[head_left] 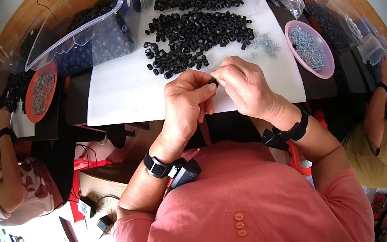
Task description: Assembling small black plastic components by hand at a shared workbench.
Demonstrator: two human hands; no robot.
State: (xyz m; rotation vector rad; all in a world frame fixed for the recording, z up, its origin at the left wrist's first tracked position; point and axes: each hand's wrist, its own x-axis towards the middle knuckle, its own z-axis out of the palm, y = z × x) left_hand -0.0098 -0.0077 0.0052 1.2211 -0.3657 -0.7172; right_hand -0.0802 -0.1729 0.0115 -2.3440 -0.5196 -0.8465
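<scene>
Centrally, the left hand clamps a black part in its fingers, beside the right hand, fingers together.

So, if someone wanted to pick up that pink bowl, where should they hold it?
Probably by the near rim of the pink bowl, coming from the person's side, with the right fingers over the lip. The rim is raised and bare there, while small metal pieces cover the middle, so keep it level.
</scene>
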